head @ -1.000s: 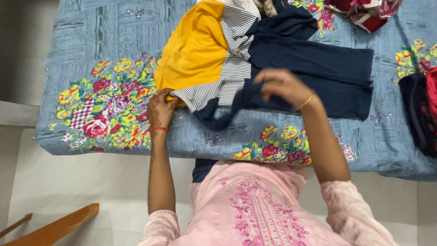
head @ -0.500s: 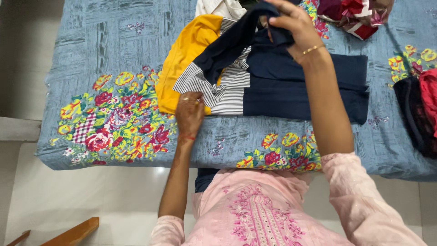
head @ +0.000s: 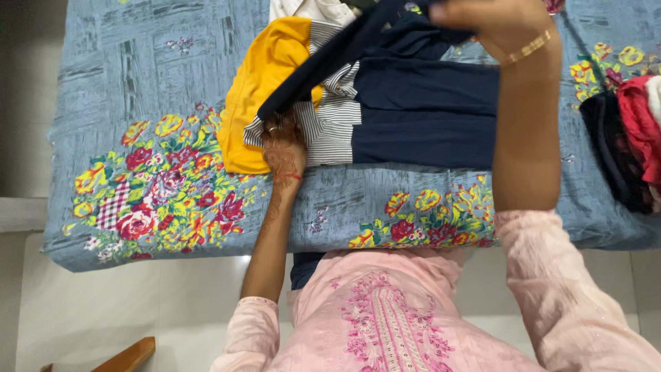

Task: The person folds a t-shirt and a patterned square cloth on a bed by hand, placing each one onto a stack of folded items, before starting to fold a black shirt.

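step: folding navy garment (head: 420,110) at bed (head: 138,76) near edge | right hand (head: 492,21) clamped on sleeve, left hand (head: 284,148) flat pinning fold | next: probably lay sleeve across

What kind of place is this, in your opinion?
Probably a bedroom at home. A bed with a blue floral bedsheet stands on a pale tiled floor, and clothes lie on it: a yellow, striped and navy garment and a pile of red and dark clothes.
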